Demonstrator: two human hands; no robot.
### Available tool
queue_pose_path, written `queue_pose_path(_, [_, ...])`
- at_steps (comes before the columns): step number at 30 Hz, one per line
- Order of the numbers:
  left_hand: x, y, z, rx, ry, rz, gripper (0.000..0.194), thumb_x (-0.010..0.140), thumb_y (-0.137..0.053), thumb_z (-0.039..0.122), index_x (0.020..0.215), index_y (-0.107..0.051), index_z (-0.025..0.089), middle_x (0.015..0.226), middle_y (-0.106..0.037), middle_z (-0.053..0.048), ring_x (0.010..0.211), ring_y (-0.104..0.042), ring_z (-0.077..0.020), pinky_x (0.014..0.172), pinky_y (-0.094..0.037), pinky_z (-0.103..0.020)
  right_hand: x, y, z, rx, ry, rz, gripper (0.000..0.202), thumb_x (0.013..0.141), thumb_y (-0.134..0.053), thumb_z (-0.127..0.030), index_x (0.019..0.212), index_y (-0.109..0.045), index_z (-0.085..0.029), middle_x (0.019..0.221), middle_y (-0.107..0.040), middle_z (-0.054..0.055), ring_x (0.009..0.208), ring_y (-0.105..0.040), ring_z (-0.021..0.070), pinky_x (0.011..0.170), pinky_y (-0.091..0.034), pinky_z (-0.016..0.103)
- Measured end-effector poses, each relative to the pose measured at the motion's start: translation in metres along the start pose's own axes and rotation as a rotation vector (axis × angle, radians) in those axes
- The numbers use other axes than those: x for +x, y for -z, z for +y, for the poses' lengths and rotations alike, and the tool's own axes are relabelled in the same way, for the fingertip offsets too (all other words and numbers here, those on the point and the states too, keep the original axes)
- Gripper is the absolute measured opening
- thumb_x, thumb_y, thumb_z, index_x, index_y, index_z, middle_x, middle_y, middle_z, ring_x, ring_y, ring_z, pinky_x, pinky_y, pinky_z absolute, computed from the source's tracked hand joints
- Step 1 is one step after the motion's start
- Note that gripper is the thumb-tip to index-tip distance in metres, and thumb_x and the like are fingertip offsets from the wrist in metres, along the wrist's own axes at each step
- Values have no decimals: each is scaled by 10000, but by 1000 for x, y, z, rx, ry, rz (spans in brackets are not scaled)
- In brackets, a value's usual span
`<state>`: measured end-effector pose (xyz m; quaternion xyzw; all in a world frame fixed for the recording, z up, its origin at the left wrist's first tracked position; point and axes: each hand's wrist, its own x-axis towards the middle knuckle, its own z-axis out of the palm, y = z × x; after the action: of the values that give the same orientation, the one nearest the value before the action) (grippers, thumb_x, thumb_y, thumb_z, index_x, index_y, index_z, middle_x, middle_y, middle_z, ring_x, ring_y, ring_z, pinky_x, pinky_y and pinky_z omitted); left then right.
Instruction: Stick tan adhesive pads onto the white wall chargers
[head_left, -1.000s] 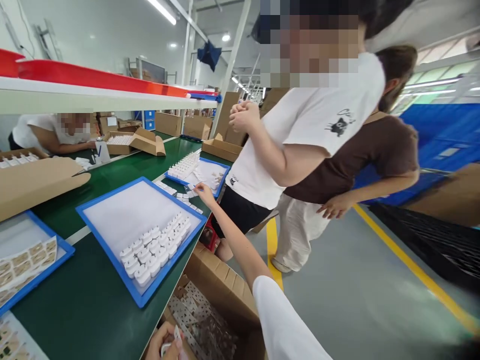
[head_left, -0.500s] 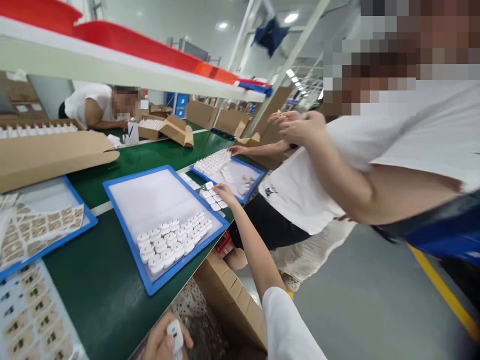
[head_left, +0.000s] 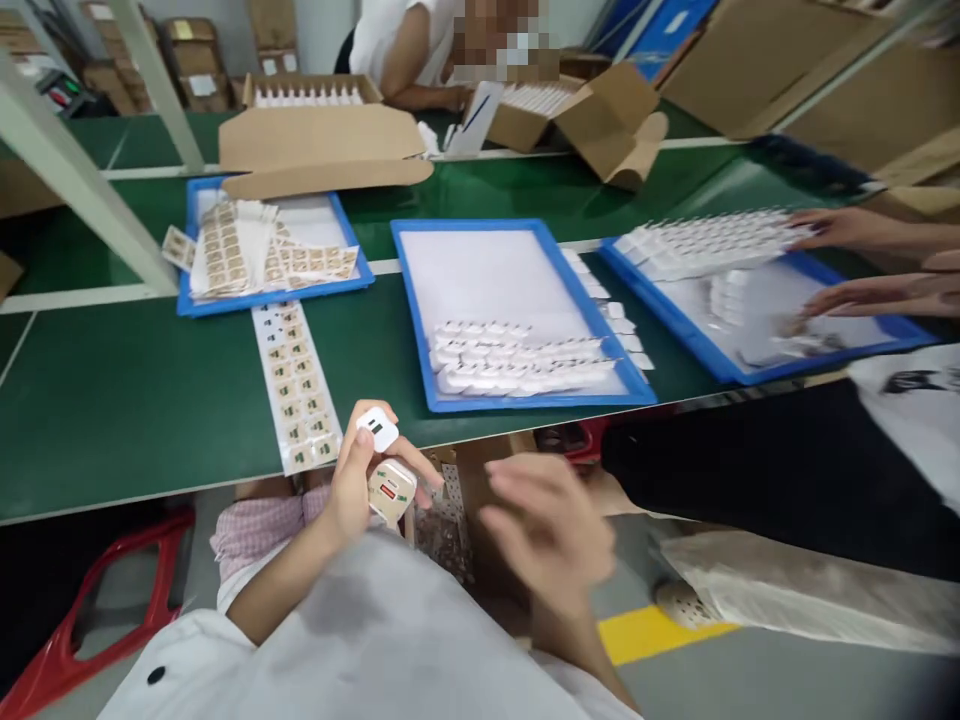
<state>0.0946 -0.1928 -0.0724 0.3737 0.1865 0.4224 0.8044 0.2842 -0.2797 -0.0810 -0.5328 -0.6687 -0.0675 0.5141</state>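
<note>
My left hand is closed around a small white USB charger, whose face with dark slots points up between thumb and fingers. Lower in the same hand sits a second white block, its beige face printed in red and green. My right hand, smeared by motion, hovers to the right with fingers apart and nothing visible in it. Just beyond my left hand lies a sheet of beige stickers. A blue-rimmed tray farther off holds rows of white chargers.
Left of it, another blue tray carries piled sticker sheets. At right, a co-worker's hands reach over a third tray. Open cartons stand behind, near another person. Below the table edge are a red stool and a box.
My view has swung left and down. My right hand has drawn back from the white pieces between the trays toward my body. My left hand still holds a white charger.
</note>
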Motion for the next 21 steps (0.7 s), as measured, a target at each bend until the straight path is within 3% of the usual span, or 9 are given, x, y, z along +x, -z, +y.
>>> queue_pose_path(3, [-35,10,13,115,27,121,504,922,-499,726,1033,-411,242,577,-697,18,398,-600,-154,395,-432,-198,-17,-37,-66,34,299,-131,165,894,-733,-184,1051,-707,-226,971,-771,77,861,-716,204,711,-617,361])
queue_pose_path(6, [-64,16,23,243,14,208,514,927,-484,729,1040,-444,229,548,-645,35,403,-552,-136,411,-383,-205,-16,-52,-99,39,399,-157,188,873,-715,-70,1026,-713,-178,948,-783,84,896,-717,204,733,-634,356])
queue_pose_path(10, [-89,19,25,339,-80,262,508,942,-442,737,1029,-435,236,560,-631,42,454,-550,-133,456,-386,-208,-11,-52,-116,60,485,-138,151,867,-686,-15,953,-711,-137,840,-759,94,835,-704,203,675,-630,336])
queue_pose_path(14, [-101,18,22,366,-114,234,501,958,-402,737,1009,-425,240,586,-623,50,456,-507,-112,478,-381,-207,-12,-51,-127,-35,559,-156,134,924,-600,-44,913,-672,-157,811,-732,89,771,-674,203,616,-589,344])
queue_pose_path(21, [-107,18,16,447,-165,182,516,965,-380,736,1010,-459,228,581,-586,49,502,-515,-120,511,-359,-223,-26,-49,-139,-134,455,-148,158,970,-500,-68,972,-627,-162,842,-717,96,879,-670,219,762,-626,357])
